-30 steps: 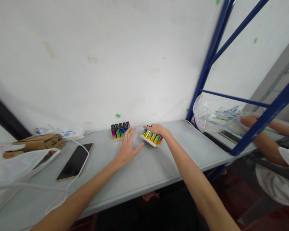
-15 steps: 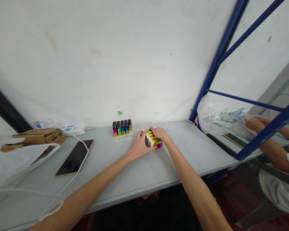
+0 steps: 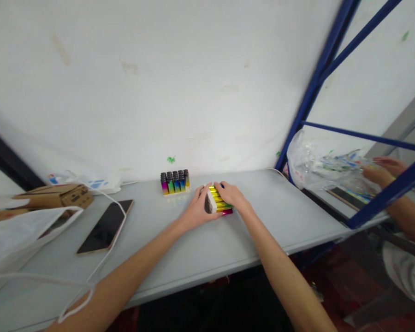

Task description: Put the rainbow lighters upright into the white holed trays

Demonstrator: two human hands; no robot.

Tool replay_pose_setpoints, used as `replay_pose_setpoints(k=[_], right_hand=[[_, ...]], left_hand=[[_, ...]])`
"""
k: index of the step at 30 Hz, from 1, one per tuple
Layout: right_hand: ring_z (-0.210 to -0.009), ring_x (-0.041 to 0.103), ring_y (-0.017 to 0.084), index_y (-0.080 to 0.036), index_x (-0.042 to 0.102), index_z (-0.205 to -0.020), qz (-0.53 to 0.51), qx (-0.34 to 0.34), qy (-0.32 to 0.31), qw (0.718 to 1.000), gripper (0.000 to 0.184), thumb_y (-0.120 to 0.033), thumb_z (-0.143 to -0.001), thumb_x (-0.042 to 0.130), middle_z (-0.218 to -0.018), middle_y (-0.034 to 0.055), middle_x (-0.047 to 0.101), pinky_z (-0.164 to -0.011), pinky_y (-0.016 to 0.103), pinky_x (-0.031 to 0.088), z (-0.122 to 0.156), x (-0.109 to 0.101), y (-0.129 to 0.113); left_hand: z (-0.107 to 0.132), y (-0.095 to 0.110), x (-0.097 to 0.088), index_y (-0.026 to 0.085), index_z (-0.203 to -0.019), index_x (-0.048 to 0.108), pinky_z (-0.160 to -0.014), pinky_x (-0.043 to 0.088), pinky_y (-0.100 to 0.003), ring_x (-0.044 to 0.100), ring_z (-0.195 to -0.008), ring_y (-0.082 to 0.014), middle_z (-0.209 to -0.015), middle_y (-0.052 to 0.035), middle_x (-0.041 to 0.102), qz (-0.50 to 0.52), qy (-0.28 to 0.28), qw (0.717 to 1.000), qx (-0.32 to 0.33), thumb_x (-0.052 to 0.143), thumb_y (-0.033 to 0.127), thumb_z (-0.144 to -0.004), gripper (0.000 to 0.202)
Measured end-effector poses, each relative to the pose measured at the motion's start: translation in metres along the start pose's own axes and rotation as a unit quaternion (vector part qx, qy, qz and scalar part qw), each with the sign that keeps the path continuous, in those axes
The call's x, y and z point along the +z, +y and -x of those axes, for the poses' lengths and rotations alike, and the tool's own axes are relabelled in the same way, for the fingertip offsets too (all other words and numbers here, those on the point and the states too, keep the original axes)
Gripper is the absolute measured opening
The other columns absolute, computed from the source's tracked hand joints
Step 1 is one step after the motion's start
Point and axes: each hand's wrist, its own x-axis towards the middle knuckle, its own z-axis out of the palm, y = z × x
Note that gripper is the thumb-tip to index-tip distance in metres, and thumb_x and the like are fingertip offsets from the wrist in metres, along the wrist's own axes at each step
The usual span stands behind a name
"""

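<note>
A white tray of lighters (image 3: 218, 201) lies tilted on its side between my hands, the shiny yellow lighter bodies facing up and a magenta one at the near edge. My left hand (image 3: 198, 210) wraps the tray's left side, around its pale base. On the right, my right hand (image 3: 231, 194) closes over the lighters' other ends, hiding their tops. Behind and to the left, a second tray of lighters (image 3: 175, 182) stands upright, with black tops and rainbow metallic bodies in rows.
On the grey table (image 3: 263, 203) at left lie a black-screened phone (image 3: 105, 227), a white cable (image 3: 115, 235), a cardboard box (image 3: 60, 197) and a plastic bag (image 3: 24, 235). Beyond the blue frame (image 3: 306, 99) at right, another person's hands (image 3: 380, 173) handle a clear plastic bag (image 3: 307, 161).
The tray in my hands has turned slightly, showing more of the yellow bodies and less of its base. The view has shifted a little. The other person's hands have moved slightly.
</note>
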Motion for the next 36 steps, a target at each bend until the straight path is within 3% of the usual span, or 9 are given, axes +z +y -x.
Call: replay_pose_setpoints(k=[5, 10, 16, 22, 25, 28, 32, 36], right_hand=[[-0.131, 0.079, 0.029, -0.019, 0.079, -0.138, -0.020, -0.037, 0.036, 0.998, 0.052, -0.049, -0.124, 0.038, -0.147, 0.0167, 0.082, -0.109, 0.033, 0.053, -0.002, -0.002, 0.011], [-0.117, 0.079, 0.026, -0.018, 0.084, -0.114, -0.086, -0.070, 0.086, 0.990, 0.043, -0.043, -0.120, 0.049, -0.129, 0.0144, 0.087, -0.104, 0.032, 0.053, -0.011, 0.005, 0.027], [-0.094, 0.074, 0.025, -0.022, 0.080, -0.092, -0.280, -0.089, 0.141, 0.945, 0.035, -0.052, -0.101, 0.064, -0.097, 0.0047, 0.085, -0.089, 0.034, 0.054, -0.023, 0.016, 0.061], [-0.082, 0.069, 0.023, -0.021, 0.080, -0.090, -0.365, -0.116, 0.087, 0.919, 0.052, -0.072, -0.090, 0.069, -0.085, 0.0021, 0.078, -0.077, 0.032, 0.052, -0.025, 0.020, 0.077], [-0.085, 0.071, 0.024, -0.021, 0.082, -0.092, -0.342, -0.134, 0.084, 0.926, 0.049, -0.069, -0.093, 0.069, -0.090, 0.0031, 0.081, -0.079, 0.033, 0.053, -0.025, 0.015, 0.083], [-0.090, 0.075, 0.026, -0.021, 0.084, -0.095, -0.276, -0.127, 0.112, 0.946, 0.038, -0.054, -0.099, 0.067, -0.094, 0.0050, 0.085, -0.082, 0.034, 0.054, -0.024, 0.005, 0.095], [-0.103, 0.080, 0.027, -0.019, 0.086, -0.108, -0.128, -0.107, 0.153, 0.974, 0.029, -0.036, -0.109, 0.063, -0.113, 0.0104, 0.089, -0.094, 0.034, 0.055, -0.017, -0.009, 0.108], [-0.108, 0.082, 0.027, -0.021, 0.085, -0.121, 0.040, -0.059, 0.130, 0.989, 0.039, -0.037, -0.121, 0.050, -0.120, 0.0142, 0.089, -0.093, 0.032, 0.053, -0.005, -0.010, 0.098]], left_hand=[[-0.004, -0.004, 0.003, 0.029, -0.180, 0.034, -0.143, 0.034, -0.057, 0.042, -0.171, -0.0441, -0.178, -0.0186, 0.041, 0.001, 0.007, 1.000, 0.002, 0.099, 0.057, -0.081, 0.121], [-0.006, -0.006, 0.003, 0.027, -0.179, 0.036, -0.143, 0.033, -0.058, 0.045, -0.169, -0.0433, -0.178, -0.0203, 0.042, 0.000, 0.001, 1.000, 0.011, 0.099, 0.060, -0.082, 0.120], [-0.002, -0.008, 0.001, 0.028, -0.179, 0.037, -0.142, 0.037, -0.055, 0.046, -0.169, -0.0419, -0.178, -0.0188, 0.043, 0.006, 0.002, 1.000, 0.019, 0.098, 0.064, -0.083, 0.119], [-0.002, -0.009, 0.001, 0.030, -0.178, 0.038, -0.141, 0.038, -0.053, 0.049, -0.166, -0.0412, -0.177, -0.0171, 0.046, 0.005, 0.006, 1.000, 0.024, 0.099, 0.062, -0.083, 0.118], [-0.002, -0.009, 0.001, 0.031, -0.178, 0.038, -0.141, 0.038, -0.054, 0.048, -0.167, -0.0414, -0.177, -0.0166, 0.046, -0.003, 0.005, 1.000, 0.022, 0.100, 0.059, -0.084, 0.116], [-0.002, -0.010, 0.001, 0.031, -0.178, 0.038, -0.141, 0.037, -0.055, 0.045, -0.170, -0.0424, -0.177, -0.0174, 0.045, -0.010, 0.003, 1.000, 0.021, 0.099, 0.060, -0.085, 0.115], [-0.002, -0.012, 0.000, 0.031, -0.178, 0.038, -0.142, 0.037, -0.057, 0.046, -0.168, -0.0422, -0.178, -0.0177, 0.044, -0.009, 0.004, 1.000, 0.027, 0.098, 0.065, -0.085, 0.116], [-0.004, -0.014, 0.000, 0.031, -0.179, 0.037, -0.141, 0.038, -0.057, 0.049, -0.167, -0.0417, -0.175, -0.0169, 0.048, -0.010, 0.007, 0.999, 0.031, 0.097, 0.067, -0.085, 0.116]])
